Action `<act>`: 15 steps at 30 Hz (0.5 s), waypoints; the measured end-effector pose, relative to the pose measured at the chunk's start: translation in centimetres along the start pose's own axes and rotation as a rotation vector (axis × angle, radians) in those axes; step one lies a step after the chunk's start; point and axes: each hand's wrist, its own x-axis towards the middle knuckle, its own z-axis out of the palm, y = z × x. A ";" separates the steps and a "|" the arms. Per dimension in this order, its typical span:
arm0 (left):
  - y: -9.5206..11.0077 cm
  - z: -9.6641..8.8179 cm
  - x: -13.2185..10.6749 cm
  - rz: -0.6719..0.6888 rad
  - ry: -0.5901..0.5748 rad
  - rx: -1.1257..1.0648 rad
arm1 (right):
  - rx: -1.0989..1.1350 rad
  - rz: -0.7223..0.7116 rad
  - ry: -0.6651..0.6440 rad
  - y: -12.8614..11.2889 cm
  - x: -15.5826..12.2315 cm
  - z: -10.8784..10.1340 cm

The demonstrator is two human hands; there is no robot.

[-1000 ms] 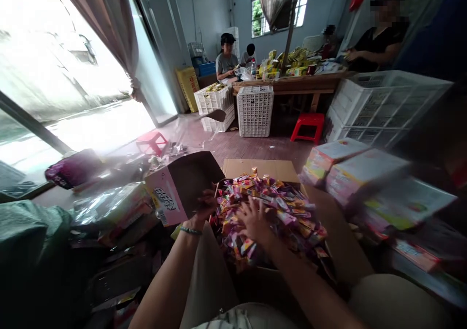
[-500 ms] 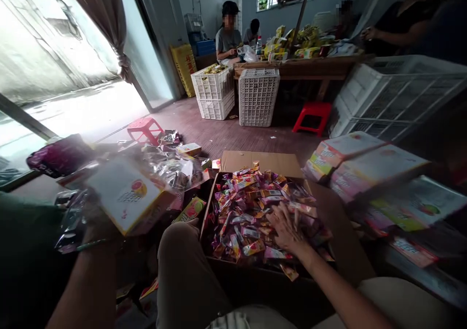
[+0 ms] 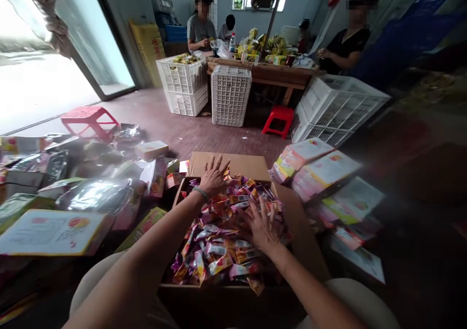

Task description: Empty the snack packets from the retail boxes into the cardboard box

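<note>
A cardboard box (image 3: pixel 237 162) between my knees is heaped with small bright candy wrappers (image 3: pixel 219 244). My left hand (image 3: pixel 213 175), a bead bracelet on its wrist, lies flat with fingers spread on the far side of the heap, by the box's back flap. My right hand (image 3: pixel 260 222) rests palm down with fingers spread on the middle of the heap. Neither hand holds anything. A flat white and yellow carton (image 3: pixel 54 231) lies at my left.
Printed cartons (image 3: pixel 317 166) are stacked right of the box; foil bags and cartons (image 3: pixel 98 192) clutter the left. Red stools (image 3: pixel 87 119) (image 3: pixel 279 119) and white crates (image 3: pixel 229 95) stand on the floor. Several people sit at a wooden table (image 3: pixel 270 73) at the back.
My left hand has let go of the white carton at the left and come to rest open on the candy heap. The camera has swung left and down.
</note>
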 end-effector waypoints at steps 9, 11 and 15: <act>-2.8 9.4 -3.5 -0.042 -0.173 0.064 | 0.148 0.366 -0.364 4.5 1.6 1.8; -3.0 10.9 -6.2 -0.085 -0.068 0.087 | 0.111 0.355 -0.385 4.6 0.1 3.4; -2.9 12.5 -5.8 -0.158 0.015 0.106 | 0.090 0.367 -0.392 5.4 -1.0 6.3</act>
